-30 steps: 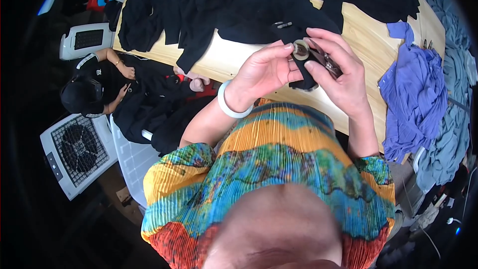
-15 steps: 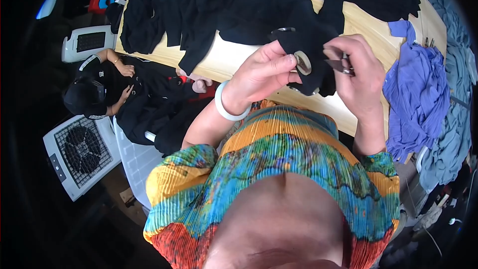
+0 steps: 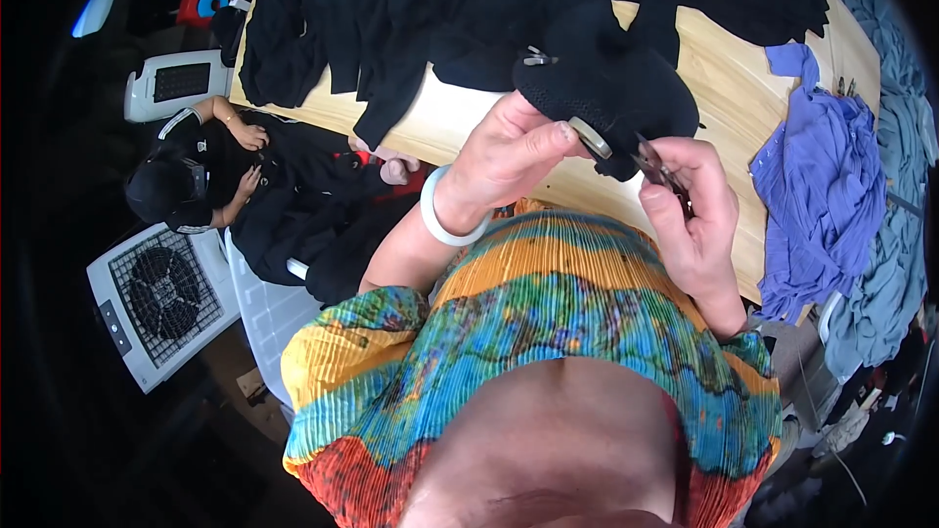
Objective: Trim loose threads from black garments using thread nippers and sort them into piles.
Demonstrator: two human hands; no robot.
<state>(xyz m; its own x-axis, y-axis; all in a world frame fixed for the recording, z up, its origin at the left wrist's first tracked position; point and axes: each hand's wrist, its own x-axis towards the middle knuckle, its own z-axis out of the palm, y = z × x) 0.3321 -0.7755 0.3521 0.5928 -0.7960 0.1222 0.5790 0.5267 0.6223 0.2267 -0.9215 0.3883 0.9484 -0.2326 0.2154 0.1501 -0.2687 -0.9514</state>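
Observation:
My left hand, with a white bangle on its wrist, is closed on the edge of a black garment. Beside its thumb a pale, shiny disc like a large button sits at the cloth's edge. Another small shiny piece shows farther along the same cloth. Small dark metal thread snips are gripped in my right hand, their points directed at the cloth close to the disc. Whether the tips touch the fabric I cannot tell.
More black garments cover the far part of the wooden table. Purple cloth and blue-grey cloth hang at the right. On the left a person in black handles dark cloth, near a fan unit.
My right hand has come down and toward me with the snips. The black cloth has swung and spread wider, and the disc has turned more edge-on.

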